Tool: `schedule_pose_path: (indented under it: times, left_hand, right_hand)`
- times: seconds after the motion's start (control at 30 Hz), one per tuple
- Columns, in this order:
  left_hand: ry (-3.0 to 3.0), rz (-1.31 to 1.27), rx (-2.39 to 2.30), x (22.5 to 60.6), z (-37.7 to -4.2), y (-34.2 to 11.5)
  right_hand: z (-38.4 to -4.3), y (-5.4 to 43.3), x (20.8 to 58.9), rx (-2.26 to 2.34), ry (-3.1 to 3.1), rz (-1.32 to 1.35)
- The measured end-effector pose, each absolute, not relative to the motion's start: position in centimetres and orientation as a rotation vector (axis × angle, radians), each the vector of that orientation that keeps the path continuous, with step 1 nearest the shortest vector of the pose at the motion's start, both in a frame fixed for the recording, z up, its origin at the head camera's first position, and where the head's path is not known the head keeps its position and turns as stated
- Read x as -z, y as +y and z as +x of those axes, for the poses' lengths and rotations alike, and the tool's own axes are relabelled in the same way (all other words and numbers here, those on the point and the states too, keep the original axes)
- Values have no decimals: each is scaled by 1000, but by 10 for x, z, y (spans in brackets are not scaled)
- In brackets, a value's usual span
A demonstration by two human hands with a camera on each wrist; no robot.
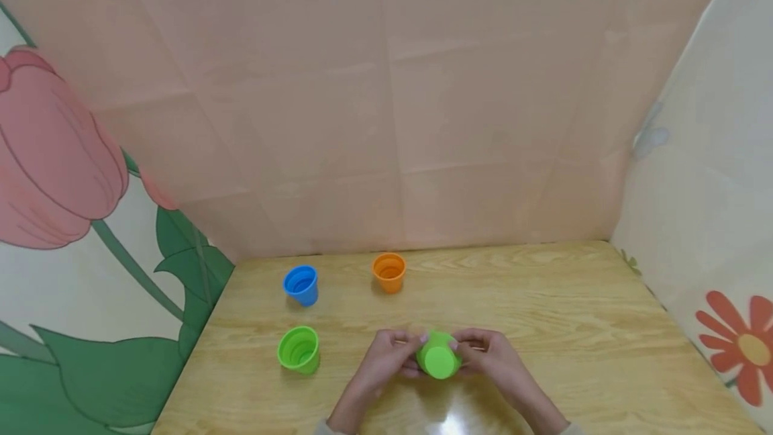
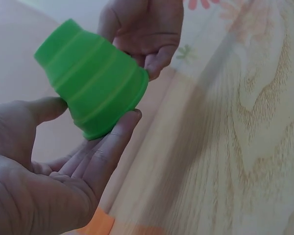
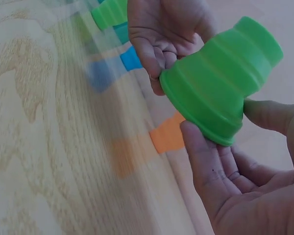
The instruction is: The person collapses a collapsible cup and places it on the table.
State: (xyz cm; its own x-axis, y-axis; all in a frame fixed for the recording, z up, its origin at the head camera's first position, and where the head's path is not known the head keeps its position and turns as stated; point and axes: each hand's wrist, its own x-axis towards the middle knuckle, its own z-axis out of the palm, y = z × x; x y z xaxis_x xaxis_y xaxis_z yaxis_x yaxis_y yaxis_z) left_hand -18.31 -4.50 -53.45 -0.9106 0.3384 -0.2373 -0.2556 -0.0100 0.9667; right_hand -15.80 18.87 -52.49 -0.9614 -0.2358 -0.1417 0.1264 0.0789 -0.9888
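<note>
Both hands hold one green ridged collapsible cup (image 1: 439,360) over the front of the table, its flat base tipped toward the head camera. In the left wrist view the left hand (image 2: 63,161) grips one side, thumb on the ridged wall and fingers under the wide rim. From the opposite side the right hand (image 3: 255,171) pinches the cup (image 3: 220,83) the same way, and the wall bends in at its thumb. The rim faces away from the head camera, so the inside of this cup is hidden.
Left of the hands a second green cup (image 1: 298,350) stands upright on the wooden table (image 1: 574,314). Behind it is a blue cup (image 1: 301,285), and an orange cup (image 1: 389,272) stands near the back edge. A pink cloth (image 1: 386,99) hangs behind the table.
</note>
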Motion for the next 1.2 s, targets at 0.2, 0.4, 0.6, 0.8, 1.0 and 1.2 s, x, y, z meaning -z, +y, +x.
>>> schedule_pose_path:
  times: [0.2,0.4,0.6,0.8,1.0,1.2]
  left_hand:
    - [1865,118,-1959,534,-184,-48]
    - [1844,151,-1969,533,-184,-50]
    - [1795,175,-1976,534,-182,-52]
    - [1808,202,-1994,537,-179,-50]
    - [1782,179,-2009,537,-179,-50]
    - [1673,243,-2032,536,-177,-55]
  right_hand:
    - [-158,189,526,1956,2091,-148]
    - [-159,189,525,1937,2106,-162]
    - [-157,189,527,1907,2112,-162]
    - [-157,187,528,1907,2137,-116]
    - [-158,189,527,1944,2144,-89]
    - [-159,192,524,1974,2171,-30]
